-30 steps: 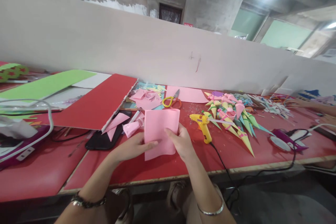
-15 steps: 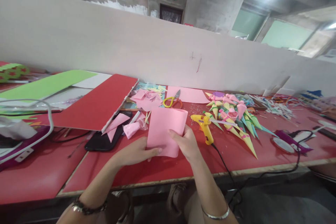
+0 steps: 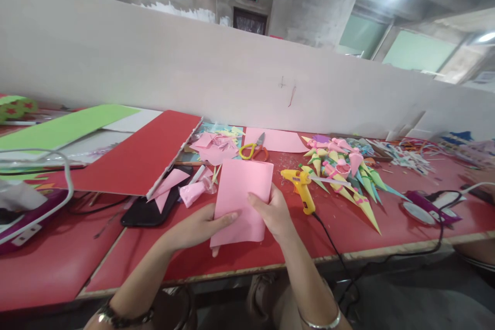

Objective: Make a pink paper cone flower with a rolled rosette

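Note:
Between my two hands is a folded pink foam sheet [image 3: 243, 191], held just above the red table near its front edge. My left hand [image 3: 207, 224] grips its lower left side, thumb on top and the other fingers underneath. At the right edge my right hand [image 3: 273, 211] pinches it, thumb pressed on the face. A yellow hot glue gun [image 3: 300, 188] with a glue stick in its back lies to the right of the sheet. Scissors [image 3: 254, 149] with yellow and orange handles rest behind it.
Several small foam cones [image 3: 340, 165] are heaped at the right. A black phone [image 3: 149, 211] with pink scraps on it lies at the left, beside red board [image 3: 139, 149]. Pink offcuts [image 3: 216, 144] and a flat pink sheet [image 3: 276, 140] lie behind. The glue gun's cord hangs over the edge.
The folded pink sheet has come slightly down toward me, its lower edge now flatter and lower. Both hands keep hold of it, the left thumb a little higher on it.

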Available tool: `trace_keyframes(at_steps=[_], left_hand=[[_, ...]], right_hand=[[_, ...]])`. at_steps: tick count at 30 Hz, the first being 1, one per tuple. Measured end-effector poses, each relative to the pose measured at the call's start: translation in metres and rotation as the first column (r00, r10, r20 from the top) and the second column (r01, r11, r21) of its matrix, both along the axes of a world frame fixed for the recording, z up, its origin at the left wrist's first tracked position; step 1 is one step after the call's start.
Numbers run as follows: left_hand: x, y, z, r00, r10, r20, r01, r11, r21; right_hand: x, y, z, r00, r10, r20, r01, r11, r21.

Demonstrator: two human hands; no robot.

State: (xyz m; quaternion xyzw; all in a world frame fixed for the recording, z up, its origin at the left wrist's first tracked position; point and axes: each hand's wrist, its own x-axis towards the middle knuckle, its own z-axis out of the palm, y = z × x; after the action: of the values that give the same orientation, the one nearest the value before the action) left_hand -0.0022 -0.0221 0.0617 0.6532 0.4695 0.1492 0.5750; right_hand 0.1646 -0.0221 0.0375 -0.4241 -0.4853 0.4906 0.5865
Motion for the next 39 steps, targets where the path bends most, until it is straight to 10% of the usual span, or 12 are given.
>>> trace_keyframes(at_steps=[39], left_hand=[[-0.0038, 0.0010, -0.0075, 0.998, -0.050, -0.046, 0.055, 0.991, 0.120]], right_hand=[[-0.0074, -0.0036, 0.0011, 1.000, 0.006, 0.025, -0.005, 1.000, -0.021]])
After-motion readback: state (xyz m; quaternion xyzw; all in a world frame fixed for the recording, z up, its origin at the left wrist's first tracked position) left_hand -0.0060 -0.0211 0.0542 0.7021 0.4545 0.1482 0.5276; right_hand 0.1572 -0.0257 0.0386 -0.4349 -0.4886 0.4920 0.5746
